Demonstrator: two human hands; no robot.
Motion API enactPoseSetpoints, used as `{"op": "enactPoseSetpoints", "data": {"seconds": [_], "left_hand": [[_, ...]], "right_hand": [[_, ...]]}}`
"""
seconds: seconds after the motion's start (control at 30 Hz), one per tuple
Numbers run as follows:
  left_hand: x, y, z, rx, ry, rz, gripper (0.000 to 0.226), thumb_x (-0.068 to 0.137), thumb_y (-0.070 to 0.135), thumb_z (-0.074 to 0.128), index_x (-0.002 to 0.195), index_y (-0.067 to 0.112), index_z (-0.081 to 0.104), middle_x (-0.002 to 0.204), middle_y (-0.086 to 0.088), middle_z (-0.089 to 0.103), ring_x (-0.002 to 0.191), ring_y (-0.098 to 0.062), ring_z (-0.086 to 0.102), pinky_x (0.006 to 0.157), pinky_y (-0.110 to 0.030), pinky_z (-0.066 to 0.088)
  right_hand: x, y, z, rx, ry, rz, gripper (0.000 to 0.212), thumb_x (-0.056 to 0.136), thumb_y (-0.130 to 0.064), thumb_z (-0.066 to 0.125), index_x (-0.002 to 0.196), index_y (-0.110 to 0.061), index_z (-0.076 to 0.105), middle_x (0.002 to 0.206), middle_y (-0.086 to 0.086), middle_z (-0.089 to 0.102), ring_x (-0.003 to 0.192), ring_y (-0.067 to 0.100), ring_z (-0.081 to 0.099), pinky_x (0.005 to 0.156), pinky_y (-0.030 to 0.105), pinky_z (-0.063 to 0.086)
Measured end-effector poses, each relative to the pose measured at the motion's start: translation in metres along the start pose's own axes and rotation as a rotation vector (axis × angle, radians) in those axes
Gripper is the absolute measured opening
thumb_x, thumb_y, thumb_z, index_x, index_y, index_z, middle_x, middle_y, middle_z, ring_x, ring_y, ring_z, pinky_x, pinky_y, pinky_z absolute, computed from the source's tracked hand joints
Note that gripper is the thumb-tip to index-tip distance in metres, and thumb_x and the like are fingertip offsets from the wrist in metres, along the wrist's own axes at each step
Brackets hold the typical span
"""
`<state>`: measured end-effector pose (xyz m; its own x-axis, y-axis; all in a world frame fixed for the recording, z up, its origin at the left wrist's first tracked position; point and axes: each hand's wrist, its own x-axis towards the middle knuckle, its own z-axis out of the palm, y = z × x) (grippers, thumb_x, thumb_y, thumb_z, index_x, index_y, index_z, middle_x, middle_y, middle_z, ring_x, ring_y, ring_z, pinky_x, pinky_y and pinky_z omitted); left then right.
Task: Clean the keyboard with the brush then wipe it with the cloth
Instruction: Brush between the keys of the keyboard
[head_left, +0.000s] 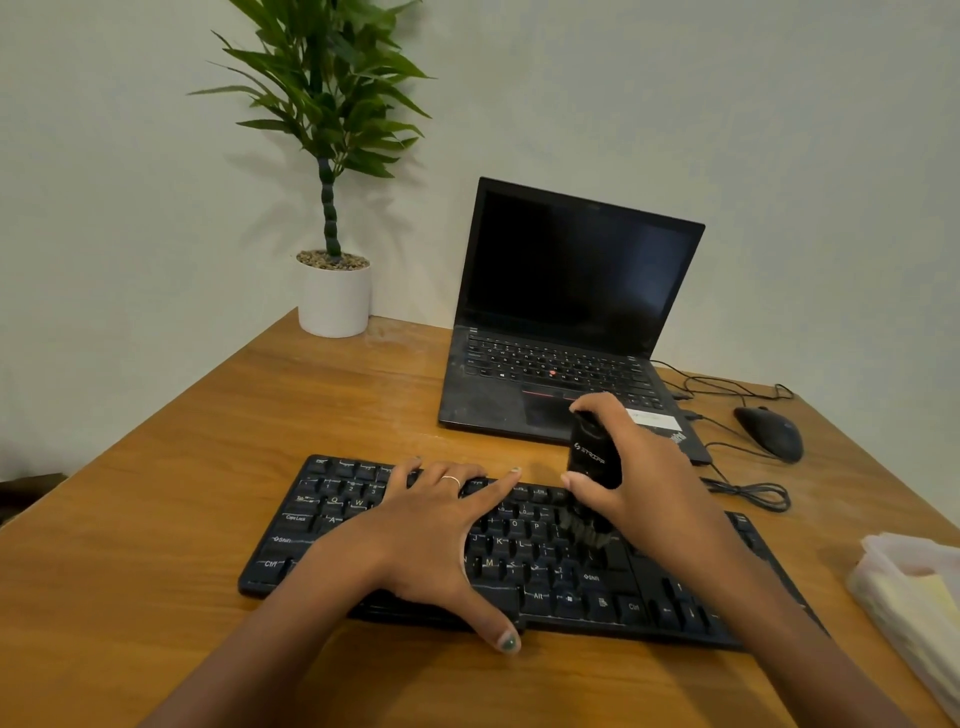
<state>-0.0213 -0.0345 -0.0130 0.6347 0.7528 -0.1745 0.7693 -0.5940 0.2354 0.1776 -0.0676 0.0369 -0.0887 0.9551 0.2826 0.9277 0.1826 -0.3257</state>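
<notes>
Keyboard (545, 566), black with white legends, lay near the wooden desk's (208, 467) front edge. I saw my left hand (431, 540) spread flat on it, while my right hand (639, 478) gripped the black brush (592, 457), bristles touching the keys.

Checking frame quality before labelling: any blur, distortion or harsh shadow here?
Head view: wide-angle bending toward the edges; bristles of the brush smeared over the keyboard; soft shadow of the plant on the wall; dark, glare-free laptop screen.

Left hand (431, 540) flat, fingers spread, palm down; right hand (639, 467) curled in grip, raised.
</notes>
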Motion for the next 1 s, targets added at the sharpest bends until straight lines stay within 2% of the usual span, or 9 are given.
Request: {"op": "enactPoseSetpoints", "data": {"seconds": [0.1,0.23,0.37,0.53,0.67,0.73,0.83,0.93,1.0], "left_hand": [[0.001,0.0,0.0,-0.005,-0.002,0.001,0.126,0.062,0.079,0.066,0.144,0.048,-0.024,0.16,0.005,-0.006,0.146,-0.018,-0.012,0.113,-0.052,-0.018],[0.0,0.0,-0.001,-0.007,-0.006,-0.004,0.126,0.062,0.079,0.066,0.144,0.047,-0.024,0.16,0.005,-0.007,0.146,-0.019,-0.012,0.113,-0.051,-0.018],[-0.001,0.001,-0.002,-0.016,-0.014,0.0,0.126,0.063,0.077,0.067,0.145,0.045,-0.023,0.16,0.006,-0.009,0.146,-0.018,-0.013,0.113,-0.051,-0.02],[-0.001,0.001,-0.002,-0.018,-0.011,0.0,0.126,0.063,0.077,0.067,0.145,0.046,-0.023,0.16,0.006,-0.008,0.146,-0.019,-0.012,0.113,-0.051,-0.019],[-0.001,0.001,-0.002,-0.015,-0.01,0.004,0.126,0.063,0.077,0.067,0.144,0.046,-0.024,0.16,0.007,-0.008,0.146,-0.018,-0.011,0.112,-0.051,-0.02],[0.0,0.001,-0.002,-0.017,-0.008,0.004,0.126,0.063,0.077,0.067,0.144,0.047,-0.024,0.16,0.006,-0.008,0.146,-0.019,-0.012,0.112,-0.051,-0.02],[-0.001,0.001,-0.002,-0.021,-0.011,0.001,0.125,0.063,0.077,0.068,0.144,0.047,-0.023,0.16,0.006,-0.008,0.146,-0.019,-0.013,0.111,-0.05,-0.021],[0.0,0.0,-0.001,-0.024,-0.008,0.003,0.126,0.062,0.077,0.068,0.143,0.048,-0.024,0.16,0.006,-0.008,0.146,-0.019,-0.013,0.112,-0.051,-0.021],[0.0,0.001,-0.001,-0.024,-0.009,0.001,0.126,0.062,0.078,0.067,0.143,0.048,-0.024,0.161,0.005,-0.008,0.146,-0.019,-0.013,0.112,-0.051,-0.02]], "right_hand": [[-0.006,-0.003,0.006,0.002,0.064,-0.062,0.058,0.083,-0.032,0.065,0.128,-0.038,0.029,0.106,-0.01,0.053,0.095,0.009,0.056,0.077,0.027,0.054],[-0.002,0.0,-0.004,0.127,-0.062,-0.006,0.055,0.081,-0.031,0.068,0.122,-0.04,0.032,0.1,-0.012,0.048,0.085,0.009,0.055,0.069,0.025,0.057],[-0.002,-0.001,0.005,0.028,0.044,0.02,0.059,0.083,-0.03,0.066,0.129,-0.038,0.03,0.107,-0.007,0.055,0.093,0.011,0.055,0.077,0.03,0.055],[-0.002,0.002,-0.004,0.141,-0.062,-0.002,0.054,0.081,-0.029,0.068,0.121,-0.042,0.033,0.091,-0.017,0.045,0.08,0.007,0.055,0.068,0.026,0.057],[-0.003,0.003,0.006,0.079,0.054,-0.021,0.059,0.082,-0.03,0.067,0.128,-0.039,0.032,0.097,-0.016,0.046,0.086,0.005,0.051,0.073,0.026,0.055],[-0.007,0.002,0.005,0.142,0.016,-0.063,0.058,0.081,-0.03,0.068,0.125,-0.043,0.033,0.097,-0.016,0.049,0.085,0.006,0.054,0.07,0.025,0.055],[-0.004,0.009,-0.006,0.246,-0.083,-0.025,0.054,0.08,-0.028,0.069,0.117,-0.048,0.035,0.099,-0.017,0.048,0.083,0.008,0.056,0.063,0.023,0.056],[-0.004,0.011,-0.003,0.134,0.019,-0.035,0.058,0.08,-0.03,0.068,0.125,-0.045,0.033,0.095,-0.019,0.047,0.082,0.004,0.053,0.067,0.022,0.054],[-0.009,0.009,0.001,0.19,0.027,-0.081,0.058,0.08,-0.03,0.069,0.124,-0.047,0.034,0.094,-0.022,0.049,0.083,0.002,0.055,0.068,0.022,0.055]]}}
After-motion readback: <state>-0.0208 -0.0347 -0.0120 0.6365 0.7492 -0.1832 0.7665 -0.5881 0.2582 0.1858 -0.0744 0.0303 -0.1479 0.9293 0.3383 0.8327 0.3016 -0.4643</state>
